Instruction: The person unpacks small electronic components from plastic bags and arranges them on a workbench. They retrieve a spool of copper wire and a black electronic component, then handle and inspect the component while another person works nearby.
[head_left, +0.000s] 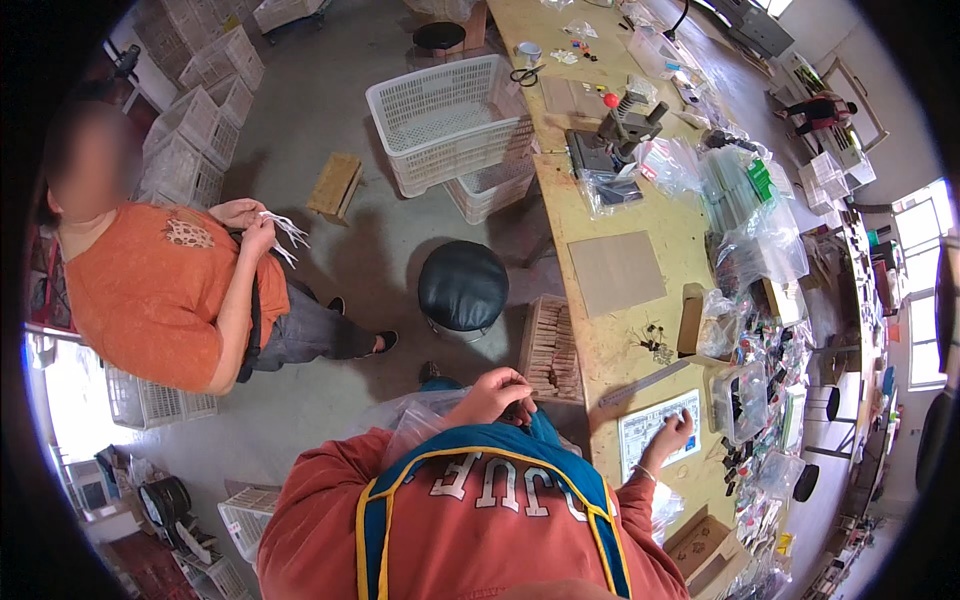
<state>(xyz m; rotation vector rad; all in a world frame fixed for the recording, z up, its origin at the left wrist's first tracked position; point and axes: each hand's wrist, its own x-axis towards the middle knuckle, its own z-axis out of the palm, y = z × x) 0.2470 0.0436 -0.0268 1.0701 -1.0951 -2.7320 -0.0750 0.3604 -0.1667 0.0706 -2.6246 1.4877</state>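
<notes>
My left hand (492, 397) is in front of my teal apron (480, 436), fingers bent inward. Its fingertips are partly hidden, so whether it holds something small cannot be told. Clear plastic film (409, 427) lies around my left forearm. On the right, my right hand (667, 436) is over a printed sheet (637, 424) on the workbench (611, 334), thumb and fingers a little apart. No thing shows clearly between them. A steel ruler (643, 384) lies just beyond the sheet, with small dark-and-metal parts (654, 341) farther along.
A person in an orange shirt (161, 300) stands at left, holding white cords (286, 229). Ahead are a black round stool (463, 285), a crate of wooden-looking pieces (551, 349) and white plastic crates (450, 124). The bench bears a hand press (619, 139), cardboard (616, 271) and clear tubs (739, 403).
</notes>
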